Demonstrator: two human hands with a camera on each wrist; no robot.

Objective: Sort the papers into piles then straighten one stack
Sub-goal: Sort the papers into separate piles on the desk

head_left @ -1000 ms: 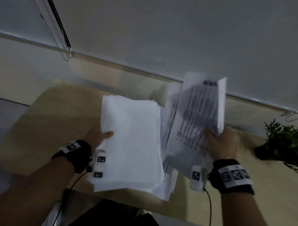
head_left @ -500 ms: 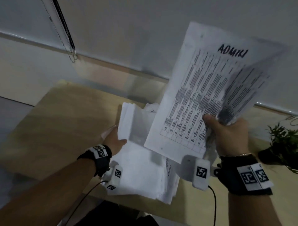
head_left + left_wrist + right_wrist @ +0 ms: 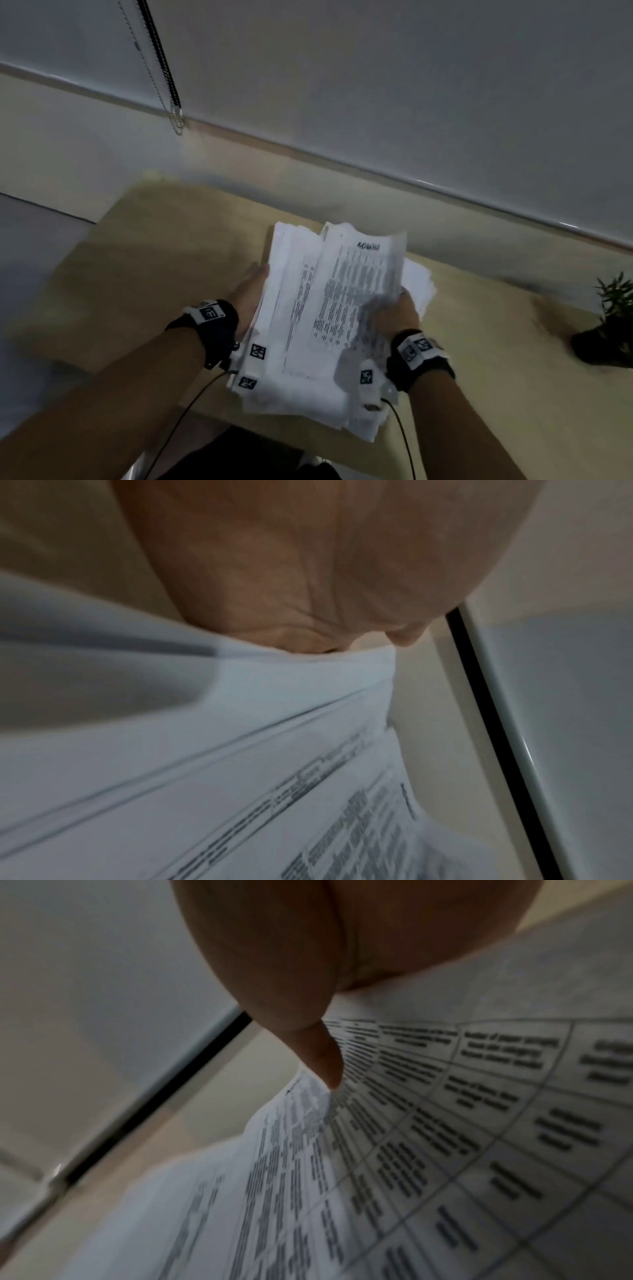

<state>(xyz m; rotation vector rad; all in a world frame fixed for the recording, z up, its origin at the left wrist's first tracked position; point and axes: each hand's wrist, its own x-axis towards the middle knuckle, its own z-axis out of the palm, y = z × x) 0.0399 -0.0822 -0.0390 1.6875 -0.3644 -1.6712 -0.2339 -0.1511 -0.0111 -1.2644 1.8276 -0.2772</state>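
Observation:
A thick, uneven stack of white papers [image 3: 298, 377] lies near the front edge of a wooden table [image 3: 154, 260]. My left hand [image 3: 251, 291] holds the stack's left edge, and in the left wrist view the palm [image 3: 308, 574] presses against the sheets [image 3: 240, 777], with the fingers hidden behind them. My right hand [image 3: 397, 311] grips a printed table sheet headed "ADMIN" [image 3: 356, 284] low over the stack's right side. Its thumb [image 3: 325, 1064] lies on top of that sheet [image 3: 445, 1123].
A small potted plant [image 3: 613, 325] stands at the table's right end. A wall with a roller blind and its bead cord [image 3: 164, 68] runs behind the table. Bare wood shows left of the stack and between the stack and the plant.
My right hand brought the printed sheet down from high in the air onto the stack. My left hand shifted along the stack's left edge and the sheets drew together.

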